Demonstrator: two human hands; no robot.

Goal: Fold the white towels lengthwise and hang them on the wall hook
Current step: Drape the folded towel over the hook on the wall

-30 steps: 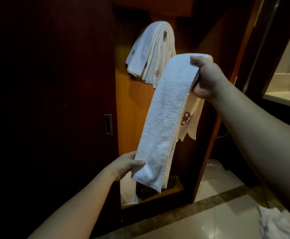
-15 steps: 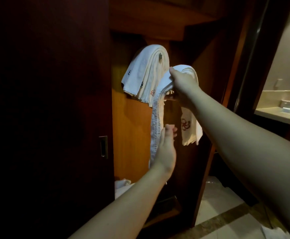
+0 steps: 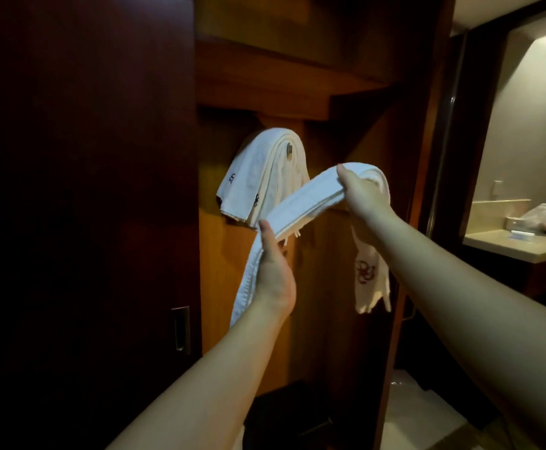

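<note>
Your right hand grips the folded white towel at its top bend, fingers curled over the fold. Your left hand holds the same towel lower down, thumb pressed on the near face; the rest of that grip is hidden. The towel spans between both hands, just below and right of the wall hook. The hook carries a stack of hung towels. One embroidered end hangs beneath your right wrist.
</note>
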